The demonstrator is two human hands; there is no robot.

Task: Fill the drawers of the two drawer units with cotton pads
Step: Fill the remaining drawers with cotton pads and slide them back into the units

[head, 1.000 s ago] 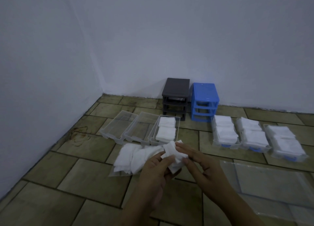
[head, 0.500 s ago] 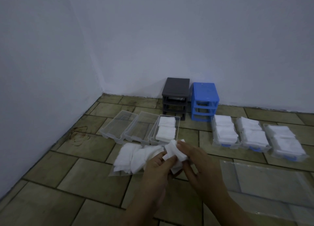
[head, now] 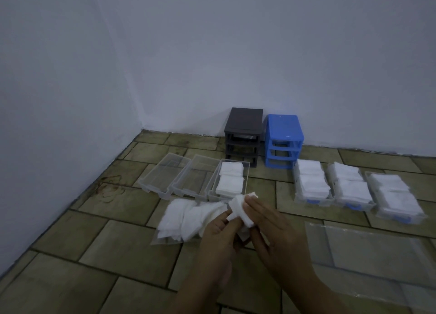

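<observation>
Fingers [head: 238, 215] of both hands pinching cotton pads [head: 238, 206], one clear drawer [head: 230, 180] part-filled, two beside it bare

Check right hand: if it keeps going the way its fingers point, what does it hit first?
Probably the half-filled clear drawer just beyond the right hand and the cotton pads it pinches; depth is unclear from one view.

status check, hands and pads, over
Left hand and right hand both pinch a small stack of cotton pads. Third clear drawer part filled, two beside it empty. Nothing blocking.
</observation>
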